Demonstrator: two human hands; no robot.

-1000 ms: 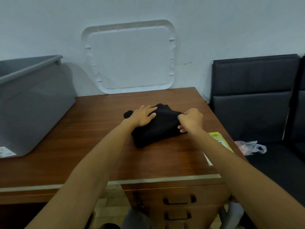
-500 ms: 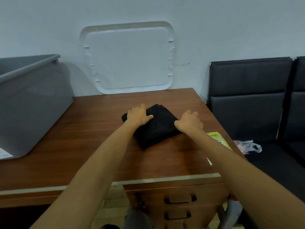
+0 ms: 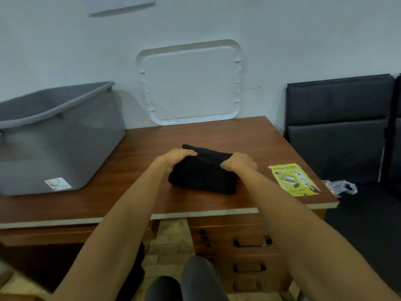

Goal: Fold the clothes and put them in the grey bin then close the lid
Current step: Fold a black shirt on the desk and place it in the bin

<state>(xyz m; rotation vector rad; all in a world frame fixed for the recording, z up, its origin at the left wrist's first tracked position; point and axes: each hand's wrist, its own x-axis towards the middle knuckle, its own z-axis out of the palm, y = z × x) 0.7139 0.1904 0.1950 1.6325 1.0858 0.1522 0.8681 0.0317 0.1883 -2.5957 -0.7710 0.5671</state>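
Black fabric fills both of my hands. The left hand (image 3: 173,159) curls its fingers over one end of the folded garment (image 3: 204,179), and the right hand (image 3: 238,163) grips the other end, knuckles up and fingers bent over the top edge. Neither hand is open, and the bundle is squeezed between them. It looks compact and squared off, and its underside seems to rest on the wooden table (image 3: 130,187), near the middle of the top.

I judge the folding of this piece finished. The step in hand is the pickup, just before the carry.

The grey bin (image 3: 65,148) stands at the left end of the table, well apart from the bundle. Its mouth is open and tipped toward me, and I cannot tell what is already inside. Its pale lid (image 3: 191,83) leans upright against the wall behind the table, so closing comes later.

The next move calls for an even lift with both hands so the layers do not slide apart. Then a sweep left, up over the bin's rim, and a flat release inside.

A yellow leaflet (image 3: 293,179) lies just right of my right hand, out of the path.
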